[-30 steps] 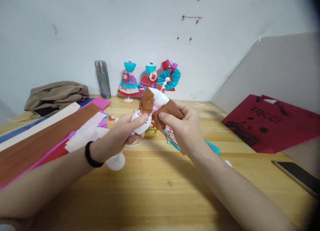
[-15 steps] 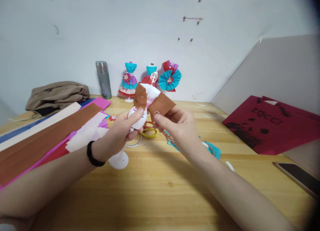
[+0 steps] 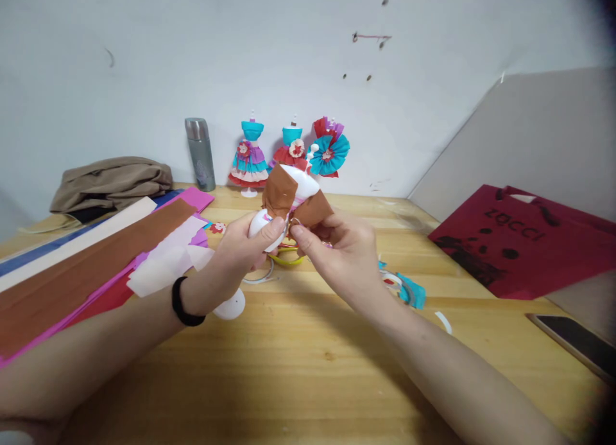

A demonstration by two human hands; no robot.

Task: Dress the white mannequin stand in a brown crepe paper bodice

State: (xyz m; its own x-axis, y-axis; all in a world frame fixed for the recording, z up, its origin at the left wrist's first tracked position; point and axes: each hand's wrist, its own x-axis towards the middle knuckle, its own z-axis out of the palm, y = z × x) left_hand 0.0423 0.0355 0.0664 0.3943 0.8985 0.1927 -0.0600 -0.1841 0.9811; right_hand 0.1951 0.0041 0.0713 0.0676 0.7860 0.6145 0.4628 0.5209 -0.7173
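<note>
My left hand is closed around the lower body of a small white dress-form mannequin, which tilts with its neck up to the right. Brown crepe paper wraps its upper body in two flaps, leaving part of the white chest and some pink marks bare. My right hand pinches the right flap near the waist, thumb against the paper. Below my left hand shows the mannequin's round white base. Scissors with yellow handles lie on the table behind my hands.
Three little dressed mannequins and a grey thermos stand by the wall. Coloured crepe paper sheets and brown cloth lie left. At right are tape and blue paper, a red bag and a phone.
The mannequin has turned and tipped, so its white neck now shows. My right hand has drawn the brown flap lower and closer to the waist. The base has shifted slightly.
</note>
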